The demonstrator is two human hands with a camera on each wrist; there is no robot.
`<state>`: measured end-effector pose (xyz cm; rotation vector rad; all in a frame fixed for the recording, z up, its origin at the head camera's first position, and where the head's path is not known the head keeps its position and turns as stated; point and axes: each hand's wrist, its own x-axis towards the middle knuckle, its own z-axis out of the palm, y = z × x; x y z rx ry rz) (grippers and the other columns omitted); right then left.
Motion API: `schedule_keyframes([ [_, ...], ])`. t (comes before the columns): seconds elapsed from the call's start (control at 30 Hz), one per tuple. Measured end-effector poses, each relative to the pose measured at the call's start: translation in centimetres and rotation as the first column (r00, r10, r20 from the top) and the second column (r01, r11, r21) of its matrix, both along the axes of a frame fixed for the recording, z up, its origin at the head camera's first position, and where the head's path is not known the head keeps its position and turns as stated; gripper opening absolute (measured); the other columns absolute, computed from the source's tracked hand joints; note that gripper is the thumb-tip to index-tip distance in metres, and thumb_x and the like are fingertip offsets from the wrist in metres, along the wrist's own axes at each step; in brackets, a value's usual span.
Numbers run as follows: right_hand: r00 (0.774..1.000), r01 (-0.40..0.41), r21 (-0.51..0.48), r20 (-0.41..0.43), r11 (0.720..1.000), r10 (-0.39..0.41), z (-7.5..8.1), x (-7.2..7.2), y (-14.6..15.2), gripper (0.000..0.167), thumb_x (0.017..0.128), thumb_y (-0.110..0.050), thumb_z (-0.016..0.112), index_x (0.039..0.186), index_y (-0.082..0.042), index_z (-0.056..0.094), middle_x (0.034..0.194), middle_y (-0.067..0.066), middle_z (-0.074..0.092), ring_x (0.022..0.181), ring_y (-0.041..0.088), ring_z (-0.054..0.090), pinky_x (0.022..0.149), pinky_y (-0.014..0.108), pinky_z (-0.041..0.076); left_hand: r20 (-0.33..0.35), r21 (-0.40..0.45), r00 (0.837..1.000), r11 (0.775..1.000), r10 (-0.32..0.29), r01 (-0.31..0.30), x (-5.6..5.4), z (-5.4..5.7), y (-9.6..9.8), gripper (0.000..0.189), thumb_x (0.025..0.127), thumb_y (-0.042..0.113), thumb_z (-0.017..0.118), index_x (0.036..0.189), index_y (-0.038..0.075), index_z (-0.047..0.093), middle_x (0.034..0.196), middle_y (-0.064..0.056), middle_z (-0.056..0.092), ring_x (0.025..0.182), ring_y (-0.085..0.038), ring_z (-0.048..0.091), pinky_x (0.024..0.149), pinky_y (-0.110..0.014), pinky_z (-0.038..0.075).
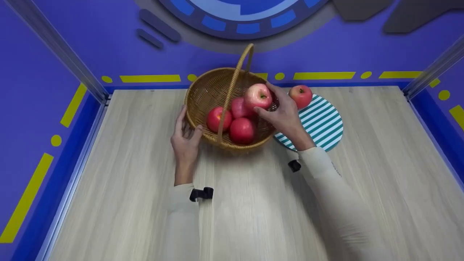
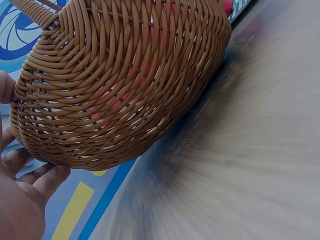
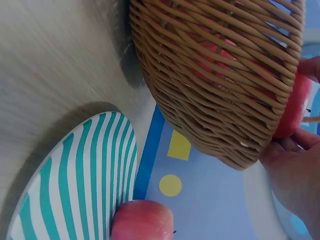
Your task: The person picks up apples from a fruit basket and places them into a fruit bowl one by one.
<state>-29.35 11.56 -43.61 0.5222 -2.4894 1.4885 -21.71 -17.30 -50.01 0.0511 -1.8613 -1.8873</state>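
Note:
A wicker basket point(image 1: 203, 88) with an arched handle stands toward the back of the table, holding 3 red apples point(image 1: 243, 130) on its floor. My left hand point(image 1: 185, 146) grips the basket's left side; in the left wrist view its fingers point(image 2: 52, 180) lie against the woven wall. My right hand point(image 1: 284, 114) holds another red apple point(image 1: 258, 96), pinched between thumb and fingers, over the basket's right part. From the right wrist, the basket wall partly hides that held apple point(image 3: 295, 107). Right of the basket, one more apple point(image 1: 300, 96) sits on a green-and-white striped round plate point(image 1: 326, 125).
A light wooden table point(image 1: 246, 203) lies under everything. Behind it stands a blue panel point(image 1: 119, 54) with yellow marks, and side panels close off left and right. The basket's handle point(image 1: 235, 79) arches above the apples, left of my right hand.

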Motion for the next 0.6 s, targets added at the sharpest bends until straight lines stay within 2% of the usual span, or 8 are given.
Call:
schedule_keyframes([
  [0.27, 0.999, 0.044, -0.076, -0.024, 0.996, -0.046, -0.1, 0.7, 1.0, 0.081, 0.089, -0.023, 0.088, 0.157, -0.003, 0.049, 0.150, 0.008, 0.056, 0.133, 0.021, 0.056, 0.113, 0.042, 0.049, 0.006, -0.030, 1.000, 1.000, 0.010, -0.010, -0.1, -0.1, -0.1, 0.070, 0.094, 0.016, 0.072, 0.161, 0.019, 0.050, 0.164, -0.001, 0.046, 0.144, -0.022, 0.050, 0.116, -0.043, 0.046],
  [0.6, 0.995, 0.076, -0.159, -0.052, 0.984, -0.085, -1.0, 1.1, 1.8, 0.079, 0.089, -0.020, 0.088, 0.156, -0.001, 0.050, 0.148, 0.010, 0.058, 0.129, 0.022, 0.058, 0.113, 0.044, 0.048, 0.019, -0.029, 1.000, 1.000, 0.008, -0.007, -0.1, -0.1, -0.1, 0.070, 0.095, 0.016, 0.072, 0.161, 0.018, 0.049, 0.165, -0.004, 0.044, 0.145, -0.029, 0.049, 0.116, -0.045, 0.046],
])
